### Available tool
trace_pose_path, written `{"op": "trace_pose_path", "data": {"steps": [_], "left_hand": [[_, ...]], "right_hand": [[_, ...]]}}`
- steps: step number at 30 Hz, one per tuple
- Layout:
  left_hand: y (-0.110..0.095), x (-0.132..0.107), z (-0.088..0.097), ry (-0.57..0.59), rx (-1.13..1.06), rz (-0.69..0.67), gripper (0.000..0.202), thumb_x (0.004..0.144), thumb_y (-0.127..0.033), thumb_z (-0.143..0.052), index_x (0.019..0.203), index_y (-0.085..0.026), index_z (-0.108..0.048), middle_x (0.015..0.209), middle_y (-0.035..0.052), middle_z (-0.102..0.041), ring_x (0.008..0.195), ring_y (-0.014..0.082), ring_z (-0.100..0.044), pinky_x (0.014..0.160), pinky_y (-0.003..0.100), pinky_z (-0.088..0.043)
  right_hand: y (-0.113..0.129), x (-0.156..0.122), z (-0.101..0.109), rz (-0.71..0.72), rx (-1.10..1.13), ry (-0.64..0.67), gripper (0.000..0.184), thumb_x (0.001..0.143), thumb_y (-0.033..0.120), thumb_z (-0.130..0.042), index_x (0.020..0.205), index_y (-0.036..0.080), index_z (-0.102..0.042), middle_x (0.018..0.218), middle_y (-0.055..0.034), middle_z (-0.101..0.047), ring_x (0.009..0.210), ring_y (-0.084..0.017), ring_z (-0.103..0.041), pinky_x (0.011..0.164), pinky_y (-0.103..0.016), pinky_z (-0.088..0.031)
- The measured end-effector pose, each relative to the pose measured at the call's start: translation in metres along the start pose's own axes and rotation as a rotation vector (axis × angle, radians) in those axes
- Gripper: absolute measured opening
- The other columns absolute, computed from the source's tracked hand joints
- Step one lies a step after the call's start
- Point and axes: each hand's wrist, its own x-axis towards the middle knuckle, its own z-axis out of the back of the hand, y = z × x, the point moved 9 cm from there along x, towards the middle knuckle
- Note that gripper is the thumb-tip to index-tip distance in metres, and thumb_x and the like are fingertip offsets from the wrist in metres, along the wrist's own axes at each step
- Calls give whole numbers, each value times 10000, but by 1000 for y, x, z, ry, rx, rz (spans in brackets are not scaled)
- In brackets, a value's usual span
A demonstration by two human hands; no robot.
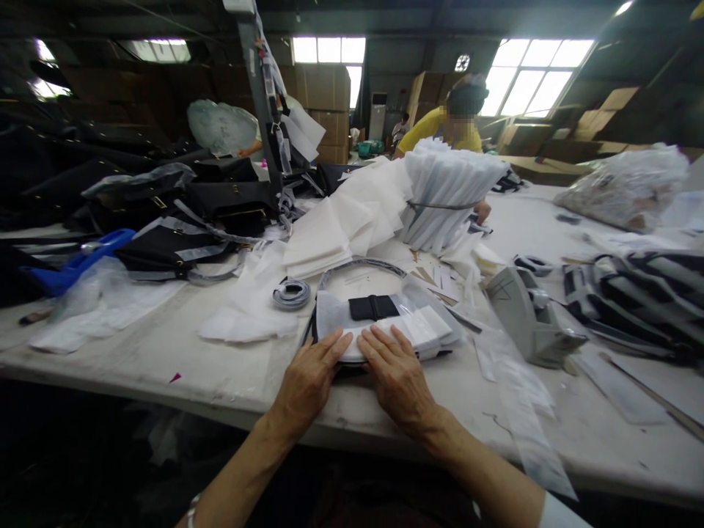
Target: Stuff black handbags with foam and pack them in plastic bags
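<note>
A black handbag wrapped in white tissue paper (379,323) lies flat on the white table (165,352) in front of me, its handle arching away from me and a black strap tab showing in the middle. My left hand (308,381) rests flat on the near left edge of the wrapped bag, fingers stretched out. Beside it, my right hand (397,374) presses flat on the near right edge, fingers spread. Neither hand grips anything.
A stack of white tissue sheets (341,220) and a tied bundle of white bags (445,194) stand behind the handbag. Black handbags (220,198) pile up at the left. At the right stands a grey tape dispenser (528,315). A person in yellow (440,128) works across the table.
</note>
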Motion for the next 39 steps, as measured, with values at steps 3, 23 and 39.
{"op": "trace_pose_path", "data": {"steps": [3, 23, 39], "left_hand": [[-3, -3, -1, -37, 33, -16, 464, 951, -110, -431, 1402, -221, -439, 1390, 106, -565, 1202, 205, -596, 962, 355, -509], [-28, -5, 13, -82, 247, -202, 410, 934, -47, -352, 1269, -115, -579, 1233, 114, -677, 1110, 203, -650, 997, 368, -495], [37, -5, 30, -10, -314, 284, 509, 871, -214, -570, 1367, -252, -463, 1393, 98, -538, 1216, 227, -580, 932, 374, -555]], "right_hand": [[2, 1, 0, -15, 13, -21, 404, 946, 129, -443, 1330, 176, -557, 1302, -96, -640, 1273, -241, -530, 1131, -495, -319], [9, -3, -3, 60, -48, -42, 471, 916, 60, -379, 1344, 153, -553, 1332, -107, -618, 1285, -227, -521, 1106, -447, -369], [8, -2, -9, 48, 20, 137, 658, 803, 208, -681, 1401, 76, -442, 1412, -177, -527, 1330, -306, -455, 1141, -515, -329]]}}
